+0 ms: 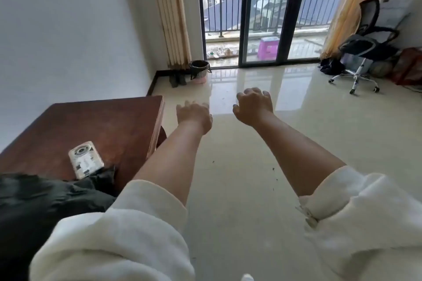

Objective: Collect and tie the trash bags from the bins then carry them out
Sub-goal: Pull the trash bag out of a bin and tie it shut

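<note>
I see both arms stretched forward, palms down. Left hand (194, 114) and right hand (253, 104) hold nothing, fingers loosely spread. The bin (199, 70) stands well ahead.

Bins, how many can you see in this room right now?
1: a bin with a dark bag, on the floor by the left curtain near the balcony door. Others may be hidden outside the view.
</note>
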The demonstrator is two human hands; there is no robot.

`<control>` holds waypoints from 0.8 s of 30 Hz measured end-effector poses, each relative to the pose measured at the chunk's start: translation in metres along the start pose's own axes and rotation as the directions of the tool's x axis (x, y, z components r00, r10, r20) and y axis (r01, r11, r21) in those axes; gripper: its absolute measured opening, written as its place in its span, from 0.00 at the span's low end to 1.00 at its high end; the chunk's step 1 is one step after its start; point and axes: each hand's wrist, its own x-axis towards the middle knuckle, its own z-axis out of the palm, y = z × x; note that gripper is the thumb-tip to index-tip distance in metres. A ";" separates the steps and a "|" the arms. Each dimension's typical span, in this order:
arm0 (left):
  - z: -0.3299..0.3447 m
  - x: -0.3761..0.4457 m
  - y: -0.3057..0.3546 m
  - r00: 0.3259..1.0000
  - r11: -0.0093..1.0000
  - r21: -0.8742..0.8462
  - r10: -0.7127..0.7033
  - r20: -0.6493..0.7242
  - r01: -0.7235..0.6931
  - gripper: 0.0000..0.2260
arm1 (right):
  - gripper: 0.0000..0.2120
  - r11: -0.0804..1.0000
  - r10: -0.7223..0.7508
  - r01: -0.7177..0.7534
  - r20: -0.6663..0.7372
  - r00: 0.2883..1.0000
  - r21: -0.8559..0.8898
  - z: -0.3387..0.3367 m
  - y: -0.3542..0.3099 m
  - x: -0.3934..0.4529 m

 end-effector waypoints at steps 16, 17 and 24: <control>0.080 0.403 -0.020 0.973 0.997 -0.044 -0.048 0.224 0.059 0.18 | 0.18 0.998 -0.048 0.035 0.248 0.968 0.057 0.144 0.045 0.384; 0.084 0.428 -0.025 0.970 0.997 -0.042 -0.053 0.239 0.065 0.18 | 0.18 0.998 -0.049 0.037 0.263 0.964 0.050 0.152 0.047 0.409; 0.113 0.631 -0.076 0.970 0.997 -0.012 -0.071 0.231 0.076 0.18 | 0.18 0.999 -0.048 0.042 0.240 0.970 0.032 0.202 0.046 0.619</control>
